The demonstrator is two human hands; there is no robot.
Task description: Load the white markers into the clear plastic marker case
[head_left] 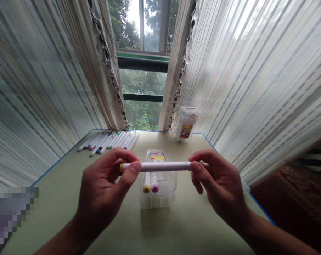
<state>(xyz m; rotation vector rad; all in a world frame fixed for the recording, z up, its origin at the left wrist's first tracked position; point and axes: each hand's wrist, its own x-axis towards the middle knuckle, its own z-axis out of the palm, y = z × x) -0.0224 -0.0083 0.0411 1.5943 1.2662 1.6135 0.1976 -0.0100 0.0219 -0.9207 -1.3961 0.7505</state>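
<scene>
A white marker (163, 166) with a yellow end is held level between my two hands, above the table. My left hand (104, 187) pinches it near the yellow end with thumb and fingers. At the other end, my right hand (219, 180) grips it by thumb and index finger, and a pale tip pokes out past them. Behind and below the marker lies a clear plastic case (171, 184) on the table. Inside it are a yellow-ended marker (146, 187) and a pink-ended marker (155, 187), side by side; the held marker covers part of the case.
Several white markers (110, 141) with coloured ends lie in a row at the table's back left. A second clear case (187, 125) stands upright at the back right. Striped curtains (229, 71) hang around the table (56, 205), with a window (143, 81) between them.
</scene>
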